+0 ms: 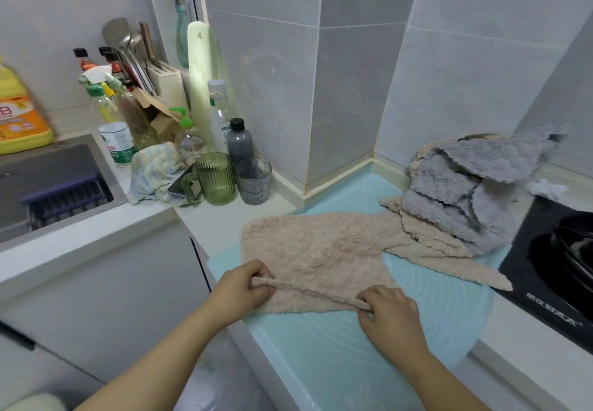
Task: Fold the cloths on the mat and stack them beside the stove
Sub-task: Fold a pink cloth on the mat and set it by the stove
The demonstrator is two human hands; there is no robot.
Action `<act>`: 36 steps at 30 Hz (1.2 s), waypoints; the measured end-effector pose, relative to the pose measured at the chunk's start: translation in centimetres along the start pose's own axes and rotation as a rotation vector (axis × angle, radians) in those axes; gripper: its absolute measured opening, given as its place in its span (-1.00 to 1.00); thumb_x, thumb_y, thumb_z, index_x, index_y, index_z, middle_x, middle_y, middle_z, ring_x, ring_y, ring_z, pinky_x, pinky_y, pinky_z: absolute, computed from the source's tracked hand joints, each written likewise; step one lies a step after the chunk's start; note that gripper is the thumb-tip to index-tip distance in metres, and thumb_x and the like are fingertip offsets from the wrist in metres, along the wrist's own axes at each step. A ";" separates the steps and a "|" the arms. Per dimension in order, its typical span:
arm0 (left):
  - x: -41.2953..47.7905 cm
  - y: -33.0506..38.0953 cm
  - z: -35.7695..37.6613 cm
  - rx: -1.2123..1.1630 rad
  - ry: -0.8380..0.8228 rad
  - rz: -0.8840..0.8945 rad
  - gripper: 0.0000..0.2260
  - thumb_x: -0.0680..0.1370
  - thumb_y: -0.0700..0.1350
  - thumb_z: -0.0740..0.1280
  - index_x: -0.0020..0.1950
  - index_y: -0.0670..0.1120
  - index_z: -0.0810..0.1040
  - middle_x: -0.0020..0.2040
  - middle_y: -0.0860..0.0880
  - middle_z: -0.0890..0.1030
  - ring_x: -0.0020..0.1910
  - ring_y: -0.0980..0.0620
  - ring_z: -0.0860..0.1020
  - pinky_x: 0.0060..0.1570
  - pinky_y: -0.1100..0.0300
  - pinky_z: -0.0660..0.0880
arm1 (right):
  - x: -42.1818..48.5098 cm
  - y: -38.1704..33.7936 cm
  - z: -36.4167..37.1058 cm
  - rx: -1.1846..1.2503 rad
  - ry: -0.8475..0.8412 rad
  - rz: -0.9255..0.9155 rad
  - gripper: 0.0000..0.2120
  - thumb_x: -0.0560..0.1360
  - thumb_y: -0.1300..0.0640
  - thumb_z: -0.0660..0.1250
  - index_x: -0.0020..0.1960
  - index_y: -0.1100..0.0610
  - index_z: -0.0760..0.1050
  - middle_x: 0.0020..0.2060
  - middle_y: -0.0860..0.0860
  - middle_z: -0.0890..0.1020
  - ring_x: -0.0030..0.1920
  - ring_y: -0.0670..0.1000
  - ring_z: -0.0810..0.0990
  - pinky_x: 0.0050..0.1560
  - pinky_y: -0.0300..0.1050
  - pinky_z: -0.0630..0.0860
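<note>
A beige fluffy cloth (316, 250) lies spread flat on the light blue mat (426, 314). My left hand (244, 288) pinches its near left corner, and my right hand (390, 312) pinches its near right corner; the near edge is lifted a little into a ridge between them. Behind it, at the mat's far right, lies a loose heap of grey cloths (475, 186) on top of further beige cloths (433, 243), one of which trails toward the black stove (555, 269).
A green ribbed cup (215, 178) and a grey cup (253, 179) stand left of the mat, with bottles, a knife block and a crumpled blue-yellow rag (154, 171) behind. A sink (48, 182) lies at far left. A black pan sits on the stove.
</note>
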State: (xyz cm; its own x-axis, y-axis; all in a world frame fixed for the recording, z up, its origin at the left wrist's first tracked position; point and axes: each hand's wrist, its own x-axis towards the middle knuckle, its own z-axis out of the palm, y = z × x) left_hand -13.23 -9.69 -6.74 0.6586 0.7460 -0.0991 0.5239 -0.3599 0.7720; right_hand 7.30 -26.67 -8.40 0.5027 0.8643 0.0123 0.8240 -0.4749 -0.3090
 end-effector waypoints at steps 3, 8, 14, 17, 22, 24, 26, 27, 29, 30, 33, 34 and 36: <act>-1.5 -0.1 -0.3 -0.047 -0.002 0.001 -0.85 0.42 -0.15 0.45 -0.22 0.04 0.51 -0.36 0.19 0.53 -0.34 0.18 0.42 -0.26 0.26 0.35 | -0.6 0.8 -0.5 -0.031 0.041 0.076 -0.71 0.55 0.12 0.13 0.19 -0.09 0.49 0.15 -0.20 0.53 0.17 -0.06 0.40 0.02 -0.20 0.14; -4.0 0.2 -0.3 -0.106 -0.020 -0.001 -0.88 0.43 -0.17 0.46 -0.19 0.03 0.57 -0.33 0.17 0.57 -0.33 0.23 0.46 -0.21 0.28 0.39 | -1.4 1.0 -1.5 -0.036 0.060 0.113 -0.75 0.57 0.08 0.07 0.05 -0.03 0.52 -0.11 -0.12 0.58 -0.09 -0.05 0.35 -0.02 -0.15 0.16; -6.0 0.2 -0.7 -0.067 0.034 -0.010 -0.95 0.46 -0.10 0.42 -0.17 -0.03 0.59 -0.27 0.02 0.57 -0.34 0.20 0.45 -0.28 0.34 0.36 | -3.9 0.1 -1.8 0.015 0.035 0.172 -0.80 0.54 0.06 0.07 -0.04 -0.07 0.47 -0.25 -0.10 0.52 -0.11 -0.03 0.43 0.01 -0.13 0.17; -7.3 0.1 -1.0 -0.057 0.023 -0.013 -0.95 0.47 -0.11 0.42 -0.16 -0.05 0.59 -0.29 0.03 0.56 -0.38 0.26 0.44 -0.32 0.39 0.35 | -5.0 -0.3 -2.2 0.085 0.015 0.193 -0.83 0.52 0.05 0.09 -0.19 -0.08 0.40 -0.29 -0.12 0.55 -0.15 -0.06 0.49 0.01 -0.13 0.19; -10.6 -0.6 -1.6 -0.020 0.017 0.006 -0.90 0.47 -0.14 0.41 -0.22 0.00 0.55 -0.40 0.11 0.53 -0.41 0.30 0.46 -0.35 0.42 0.34 | -7.8 -2.0 -2.3 0.132 -0.037 0.250 -0.82 0.51 0.03 0.12 -0.24 -0.04 0.41 -0.34 -0.12 0.53 -0.22 -0.06 0.48 -0.01 -0.12 0.21; -11.9 -1.1 -1.8 -0.014 0.016 0.001 -0.90 0.48 -0.13 0.41 -0.23 -0.01 0.56 -0.43 0.14 0.53 -0.41 0.30 0.46 -0.35 0.42 0.34 | -9.3 -2.9 -2.2 0.136 -0.052 0.267 -0.80 0.52 0.02 0.13 -0.28 -0.04 0.38 -0.36 -0.14 0.50 -0.22 -0.04 0.47 -0.02 -0.12 0.22; -13.1 -1.7 -2.0 0.014 0.002 -0.002 -0.92 0.48 -0.12 0.40 -0.21 -0.02 0.58 -0.40 0.12 0.55 -0.41 0.30 0.46 -0.34 0.41 0.35 | -11.0 -3.6 -2.1 0.152 -0.039 0.279 -0.77 0.52 0.04 0.13 -0.32 -0.03 0.33 -0.39 -0.13 0.48 -0.23 -0.04 0.47 -0.03 -0.12 0.22; -13.6 -1.9 -2.2 0.023 -0.008 0.002 -0.92 0.49 -0.11 0.39 -0.21 -0.03 0.58 -0.37 0.10 0.56 -0.40 0.29 0.47 -0.33 0.40 0.35 | -11.8 -3.9 -2.0 0.167 -0.029 0.284 -0.77 0.51 0.05 0.14 -0.32 -0.01 0.33 -0.40 -0.11 0.48 -0.24 -0.04 0.47 -0.05 -0.12 0.22; -14.4 -2.2 -2.3 0.024 -0.013 0.013 -0.93 0.50 -0.11 0.38 -0.19 -0.01 0.59 -0.32 0.08 0.59 -0.38 0.29 0.48 -0.31 0.40 0.36 | -13.2 -4.1 -1.9 0.194 -0.014 0.300 -0.79 0.50 0.06 0.15 -0.31 0.02 0.34 -0.42 -0.09 0.47 -0.30 -0.06 0.45 -0.10 -0.13 0.23; -14.6 -2.2 -2.4 0.015 -0.008 0.017 -0.93 0.50 -0.11 0.38 -0.18 -0.01 0.59 -0.30 0.08 0.60 -0.37 0.30 0.49 -0.31 0.40 0.36 | -13.7 -4.0 -1.8 0.207 -0.005 0.310 -0.79 0.49 0.07 0.16 -0.32 0.03 0.34 -0.44 -0.08 0.44 -0.34 -0.08 0.43 -0.13 -0.14 0.23; -14.9 -2.1 -2.7 -0.016 0.018 0.016 -0.92 0.51 -0.10 0.38 -0.19 0.04 0.58 -0.31 0.10 0.60 -0.37 0.31 0.50 -0.30 0.41 0.38 | -14.4 -4.0 -1.9 0.257 0.059 0.345 -0.76 0.49 0.04 0.22 -0.34 0.03 0.33 -0.45 -0.11 0.45 -0.37 -0.12 0.40 -0.17 -0.14 0.24; -14.9 -2.1 -2.7 -0.026 0.028 0.013 -0.91 0.51 -0.10 0.38 -0.20 0.05 0.58 -0.32 0.09 0.60 -0.38 0.29 0.50 -0.31 0.41 0.38 | -14.4 -4.0 -2.0 0.274 0.087 0.355 -0.77 0.49 0.01 0.24 -0.32 0.03 0.37 -0.43 -0.12 0.48 -0.35 -0.14 0.41 -0.18 -0.14 0.24; -14.5 -2.0 -2.9 -0.064 0.054 -0.004 -0.89 0.51 -0.10 0.38 -0.21 0.06 0.58 -0.28 0.05 0.63 -0.34 0.24 0.52 -0.28 0.38 0.40 | -13.9 -3.8 -2.0 0.326 0.125 0.372 -0.79 0.49 -0.03 0.28 -0.28 0.03 0.44 -0.37 -0.13 0.54 -0.30 -0.12 0.46 -0.22 -0.15 0.27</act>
State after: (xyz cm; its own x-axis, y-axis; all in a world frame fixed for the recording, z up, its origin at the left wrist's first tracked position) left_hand -25.38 -18.19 -5.05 0.6256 0.7771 -0.0693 0.4896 -0.3220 0.8103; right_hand -2.29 -37.19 -5.46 0.7905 0.6106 -0.0475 0.4688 -0.6533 -0.5945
